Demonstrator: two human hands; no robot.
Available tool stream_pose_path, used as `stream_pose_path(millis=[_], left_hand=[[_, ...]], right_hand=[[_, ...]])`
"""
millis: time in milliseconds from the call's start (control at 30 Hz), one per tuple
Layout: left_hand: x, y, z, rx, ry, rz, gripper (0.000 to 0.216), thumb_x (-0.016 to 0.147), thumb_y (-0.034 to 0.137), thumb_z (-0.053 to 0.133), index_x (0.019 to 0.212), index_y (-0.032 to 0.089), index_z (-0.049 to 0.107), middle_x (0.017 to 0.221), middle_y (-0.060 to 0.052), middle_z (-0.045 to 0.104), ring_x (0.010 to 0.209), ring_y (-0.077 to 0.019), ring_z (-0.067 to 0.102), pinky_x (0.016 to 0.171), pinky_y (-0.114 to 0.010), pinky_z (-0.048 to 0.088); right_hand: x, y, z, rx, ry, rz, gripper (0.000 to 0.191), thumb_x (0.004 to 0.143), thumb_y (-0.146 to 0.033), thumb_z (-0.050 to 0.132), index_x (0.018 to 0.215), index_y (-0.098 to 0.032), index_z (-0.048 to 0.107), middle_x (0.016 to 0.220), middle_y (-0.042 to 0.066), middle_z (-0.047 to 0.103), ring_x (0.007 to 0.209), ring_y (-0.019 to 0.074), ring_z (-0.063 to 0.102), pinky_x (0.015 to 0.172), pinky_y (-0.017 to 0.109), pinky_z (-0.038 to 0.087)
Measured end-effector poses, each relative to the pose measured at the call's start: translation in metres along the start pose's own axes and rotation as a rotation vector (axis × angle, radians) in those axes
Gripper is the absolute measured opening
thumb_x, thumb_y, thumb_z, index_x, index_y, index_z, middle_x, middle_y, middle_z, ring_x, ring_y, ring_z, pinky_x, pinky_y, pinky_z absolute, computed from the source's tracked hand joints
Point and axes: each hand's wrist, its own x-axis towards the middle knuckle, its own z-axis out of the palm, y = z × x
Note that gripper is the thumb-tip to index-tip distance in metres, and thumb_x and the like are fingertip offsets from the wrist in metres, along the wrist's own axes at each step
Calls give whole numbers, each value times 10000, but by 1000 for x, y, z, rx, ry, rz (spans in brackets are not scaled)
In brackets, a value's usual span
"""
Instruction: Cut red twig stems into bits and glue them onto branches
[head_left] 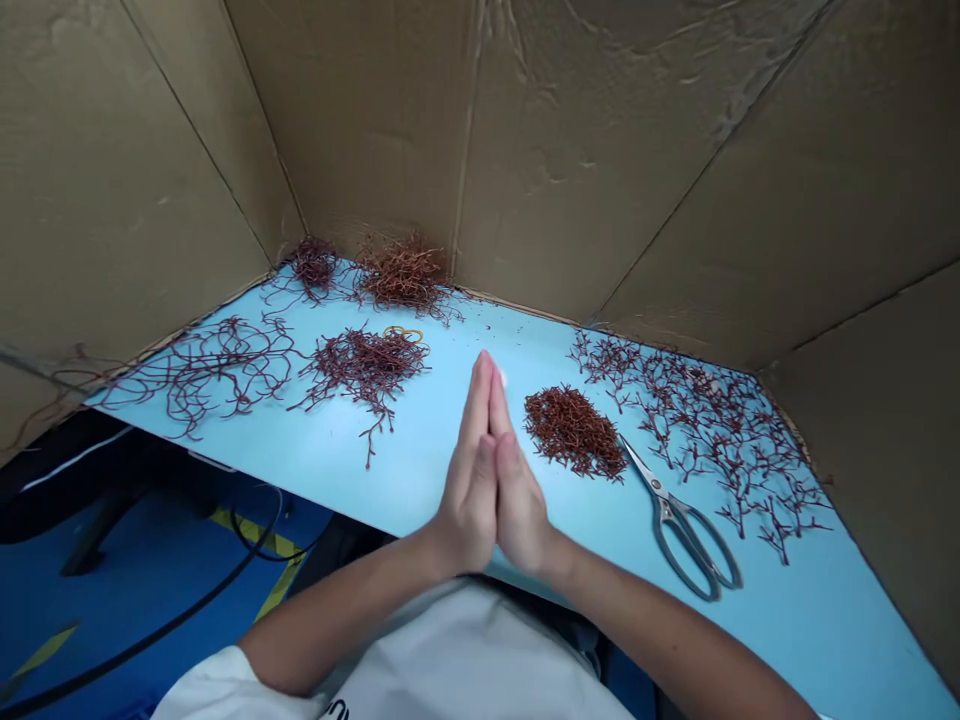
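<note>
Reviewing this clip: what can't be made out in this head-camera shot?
Head view:
The white bit behind the fingertips of the left hand and right hand: mostly hidden by them, kind unclear.
The yellow loops: partly covered by the dark red strand pile.
The lettering on the white shirt: cut off by the bottom edge.

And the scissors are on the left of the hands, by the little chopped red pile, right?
No: the scissors lie to the right of the left hand and right hand, not the left, as the head view shows. They are by the little chopped red pile.
</note>
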Motion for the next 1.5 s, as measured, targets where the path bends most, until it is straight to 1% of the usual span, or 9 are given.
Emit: stream_pose_path(millis=[133,267,433,567,700,800,933,1200,1500], left_hand=[[13,8,-13,26,-142,112,667,1117,557,296,1725,386,83,1816,67,33,1682,-254,38,1392,-450,79],[22,14,-20,25,148,116,593,1120,565,208,1681,407,312,1798,97,202,1682,-219,17,1392,-423,12],[-7,5,-9,11,-74,71,677,1103,567,350,1719,415,113,1823,59,53,1684,-257,12,1388,-449,105],[26,-8,-40,-63,309,77,548,1102,597,362,1581,354,471,1742,-33,375,1646,-253,266,1357,-466,203],[75,-10,-93,-82,406,13,326,1040,523,572,1069,217,683,1069,-86,790,1002,-221,773,992,-404,600],[88,-11,-126,-3,512,68,349,939,539,727,886,223,589,735,8,694,645,-142,678,695,-266,592],[84,-27,-161,276,506,117,569,1044,625,490,633,237,420,554,3,565,492,-135,532,552,-262,484],[58,-65,-198,873,-72,12,371,960,349,596,1285,177,645,1418,-145,677,1385,-312,554,1213,-517,413],[49,-80,-211,1096,-265,-20,444,998,357,565,1407,185,583,1610,-157,519,1555,-347,364,1275,-603,310]], right_hand=[[9,-8,8,-46,82,-126,726,1072,-704,122,1703,-414,-90,1802,-156,-53,1680,163,-43,1389,469,122],[8,-6,18,-5,-181,-155,697,1098,-648,235,1710,-425,-12,1798,-151,-67,1683,177,-20,1393,455,61],[26,-3,18,149,40,-151,697,1086,-681,184,1717,-400,94,1813,-105,79,1686,173,45,1385,496,117],[1,0,36,107,-159,-48,640,1109,-589,331,1703,-386,204,1817,-59,122,1684,188,105,1386,455,136],[1,18,40,185,-110,14,435,1037,-530,589,1381,-263,586,1427,114,678,1346,241,636,1139,434,530],[34,36,28,-8,-72,70,205,1041,-396,595,1131,-219,645,959,53,762,820,179,732,795,336,603],[77,50,23,-793,-324,-33,187,1067,-280,572,1196,-222,694,1069,61,780,922,176,716,836,315,536],[98,61,54,-1066,-378,-14,230,1043,-367,594,1093,-192,736,1135,131,773,957,245,727,782,327,511],[94,49,27,-1128,-299,21,231,1058,-257,503,1077,-174,717,1128,142,759,860,243,711,685,333,446]])
